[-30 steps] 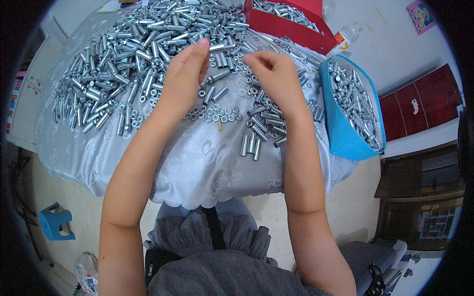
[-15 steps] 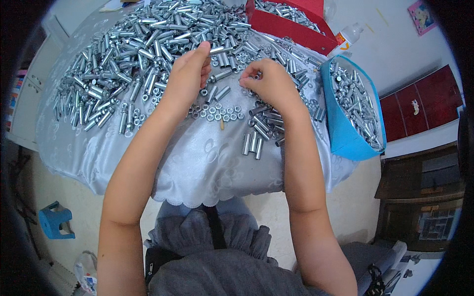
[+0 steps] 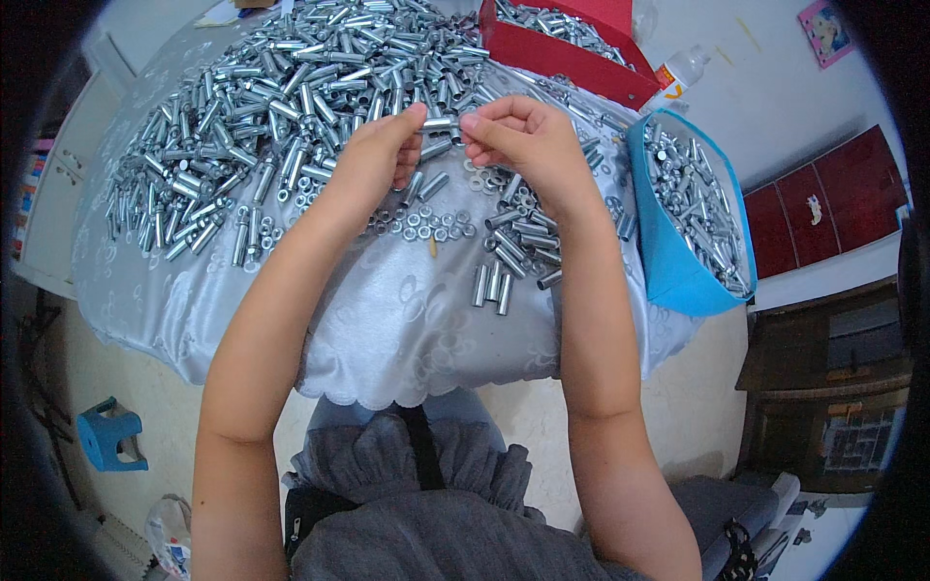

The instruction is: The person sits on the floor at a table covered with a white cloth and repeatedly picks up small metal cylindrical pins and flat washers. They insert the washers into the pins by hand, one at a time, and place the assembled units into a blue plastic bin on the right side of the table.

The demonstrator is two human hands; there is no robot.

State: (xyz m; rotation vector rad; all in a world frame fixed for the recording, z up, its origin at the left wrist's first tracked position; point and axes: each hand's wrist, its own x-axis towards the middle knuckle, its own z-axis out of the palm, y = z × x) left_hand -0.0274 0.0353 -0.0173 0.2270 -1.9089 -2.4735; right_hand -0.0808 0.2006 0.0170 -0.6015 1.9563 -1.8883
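My left hand (image 3: 380,150) is closed on a shiny expansion bolt (image 3: 441,124), which lies level and points right. At the bolt's right end, the thumb and fingertips of my right hand (image 3: 523,143) are pinched together. Whatever small piece they may hold is hidden by the fingers. Below my hands lie loose hex nuts (image 3: 441,228), with two metal sleeves (image 3: 433,186) just above them. More sleeves (image 3: 509,247) are heaped beside my right wrist, and flat washers (image 3: 475,174) lie under my right hand.
A large pile of expansion bolts (image 3: 281,97) covers the table's left and far side. A red box (image 3: 562,58) and a blue fabric bin (image 3: 678,242), both holding metal parts, stand at the right. Near them is a white bottle (image 3: 678,76). A blue stool (image 3: 108,436) stands on the floor.
My right hand has risen from over the washers to the right end of the bolt. My left hand has lowered slightly, still holding the bolt.
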